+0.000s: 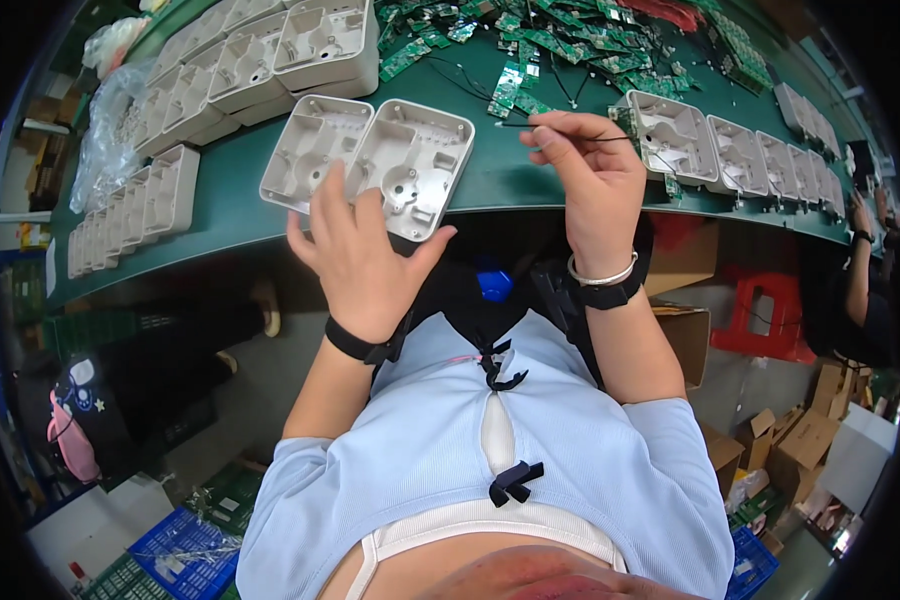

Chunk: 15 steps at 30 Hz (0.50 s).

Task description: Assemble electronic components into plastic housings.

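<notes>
Two white plastic housings with inner ribs and posts lie side by side before me, their near edge jutting past the table's front edge. Spread over that near edge is my left hand, its fingers apart and touching the housings, thumb out to the right. Right of them, my right hand is raised, thumb and index finger pinching a thin black wire whose small end points left. A green circuit board shows just behind that hand, partly hidden; whether the wire joins it I cannot tell.
Housings are stacked at the far left beside a clear plastic bag. Loose circuit boards with wires heap at the back. A row of housings lines the right. A red stool stands below; another person's arm is far right.
</notes>
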Each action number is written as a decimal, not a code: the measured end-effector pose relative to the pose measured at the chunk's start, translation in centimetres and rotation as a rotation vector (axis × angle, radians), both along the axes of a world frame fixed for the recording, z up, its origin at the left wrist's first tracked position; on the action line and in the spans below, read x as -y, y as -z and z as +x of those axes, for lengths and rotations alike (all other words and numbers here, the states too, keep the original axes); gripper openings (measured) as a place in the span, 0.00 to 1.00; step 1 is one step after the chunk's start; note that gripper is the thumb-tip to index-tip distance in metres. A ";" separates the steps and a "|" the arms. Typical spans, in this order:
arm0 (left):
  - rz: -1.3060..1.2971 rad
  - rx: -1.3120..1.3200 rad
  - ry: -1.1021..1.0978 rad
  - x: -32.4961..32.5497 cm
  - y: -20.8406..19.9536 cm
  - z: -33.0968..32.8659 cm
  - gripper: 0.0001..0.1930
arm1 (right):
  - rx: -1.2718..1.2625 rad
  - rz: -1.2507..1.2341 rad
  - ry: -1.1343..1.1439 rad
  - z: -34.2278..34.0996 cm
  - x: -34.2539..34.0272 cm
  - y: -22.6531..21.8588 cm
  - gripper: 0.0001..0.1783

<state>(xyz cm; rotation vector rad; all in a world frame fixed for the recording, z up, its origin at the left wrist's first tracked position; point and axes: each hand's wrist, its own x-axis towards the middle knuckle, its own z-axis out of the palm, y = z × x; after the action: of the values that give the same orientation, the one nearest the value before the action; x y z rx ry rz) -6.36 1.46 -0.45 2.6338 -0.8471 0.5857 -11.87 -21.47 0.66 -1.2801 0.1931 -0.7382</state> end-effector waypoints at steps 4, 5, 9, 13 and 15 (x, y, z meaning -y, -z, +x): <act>0.000 0.049 0.029 0.8 -0.7 -0.4 0.37 | -0.072 -0.043 -0.014 -1.0 -0.4 0.4 0.07; 0.003 0.046 0.033 1.0 -1.0 -0.5 0.37 | -0.080 -0.062 -0.020 -1.2 -0.7 0.4 0.07; -0.004 0.045 0.153 1.9 -1.9 -0.4 0.36 | -0.120 -0.283 -0.042 -2.0 -1.4 0.4 0.08; -0.058 -0.053 0.283 2.4 -2.0 -0.1 0.40 | -0.115 -0.529 -0.029 -1.9 -1.8 0.3 0.10; -0.125 -0.038 0.333 2.5 -2.1 -0.3 0.44 | -0.106 -0.601 -0.015 -1.9 -2.0 0.3 0.11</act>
<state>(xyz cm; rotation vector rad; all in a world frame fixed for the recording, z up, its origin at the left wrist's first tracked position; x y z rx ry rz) -6.64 -1.03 1.69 2.3156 -1.1646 0.4807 -13.72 -19.46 0.41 -1.8912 0.0441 -0.7430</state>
